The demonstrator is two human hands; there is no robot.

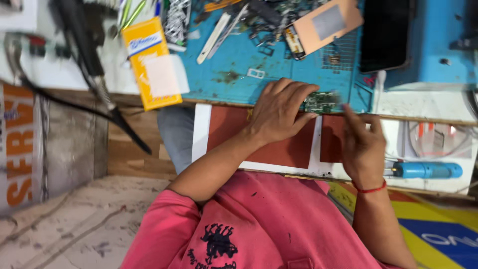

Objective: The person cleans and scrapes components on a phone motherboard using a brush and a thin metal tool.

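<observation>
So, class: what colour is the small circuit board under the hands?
Green circuit board, seen in the head view.
</observation>
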